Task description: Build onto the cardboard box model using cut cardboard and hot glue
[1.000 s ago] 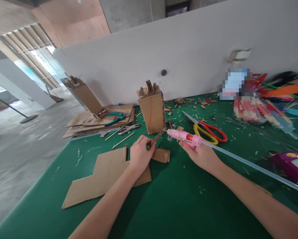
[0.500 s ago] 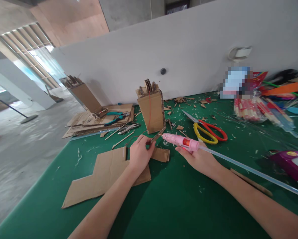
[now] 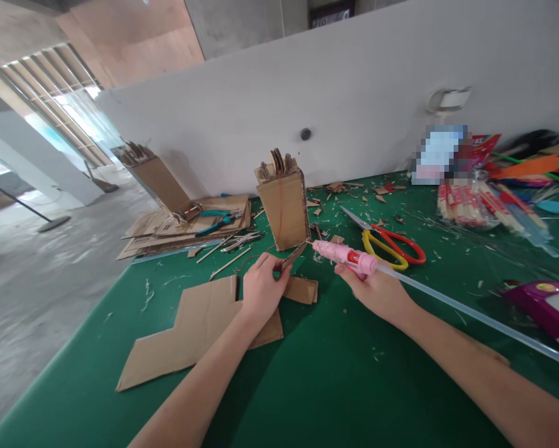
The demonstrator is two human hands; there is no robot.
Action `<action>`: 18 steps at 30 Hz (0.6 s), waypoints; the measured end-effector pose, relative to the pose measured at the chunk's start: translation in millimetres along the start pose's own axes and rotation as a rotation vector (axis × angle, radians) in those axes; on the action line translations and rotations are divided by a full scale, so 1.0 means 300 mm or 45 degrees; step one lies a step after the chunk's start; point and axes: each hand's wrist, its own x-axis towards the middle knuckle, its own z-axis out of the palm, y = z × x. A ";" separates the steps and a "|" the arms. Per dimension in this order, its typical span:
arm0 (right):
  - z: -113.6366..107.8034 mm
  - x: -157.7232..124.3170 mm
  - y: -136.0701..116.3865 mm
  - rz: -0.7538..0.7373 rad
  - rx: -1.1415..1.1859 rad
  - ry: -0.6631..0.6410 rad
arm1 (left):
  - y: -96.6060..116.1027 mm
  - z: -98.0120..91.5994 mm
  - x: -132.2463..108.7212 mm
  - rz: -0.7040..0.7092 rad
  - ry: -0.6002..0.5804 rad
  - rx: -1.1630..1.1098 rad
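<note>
My right hand [image 3: 375,289] grips a pink glue gun [image 3: 345,255] with a long clear glue stick [image 3: 470,314] trailing to the right. Its nozzle points left at a small cardboard strip [image 3: 294,255] that my left hand [image 3: 262,287] pinches by its lower end. The strip's far end reaches the base of an upright cardboard box [image 3: 284,208] with a red line down its front and cardboard pieces sticking out of its top. Under my left hand lie a zigzag-cut cardboard sheet [image 3: 190,333] and a smaller folded piece [image 3: 302,290] on the green mat [image 3: 335,379].
Red-and-yellow scissors [image 3: 386,244] lie right of the box. Stacked cardboard with teal pliers [image 3: 216,223] sits at the back left beside another cardboard box [image 3: 160,180]. Packets of sticks [image 3: 470,205] and a purple tool [image 3: 548,308] are on the right. A white partition [image 3: 354,74] backs the table.
The glue gun shifted left toward the strip half a second ago, then drew back slightly right. My left hand has stayed put on the strip.
</note>
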 end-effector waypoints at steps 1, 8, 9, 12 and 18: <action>0.000 -0.001 -0.002 0.006 0.007 -0.008 | 0.000 0.000 0.000 -0.001 -0.001 0.000; -0.004 0.004 -0.005 0.028 -0.014 0.013 | -0.001 -0.001 0.000 0.011 0.005 -0.012; -0.005 0.004 -0.005 0.026 -0.007 0.007 | -0.001 0.000 0.000 0.012 0.005 -0.013; -0.007 0.004 -0.009 0.033 0.014 -0.021 | 0.002 0.002 0.001 0.009 0.000 -0.011; -0.010 0.004 -0.018 0.003 0.000 -0.051 | 0.004 0.000 0.001 0.009 0.008 -0.010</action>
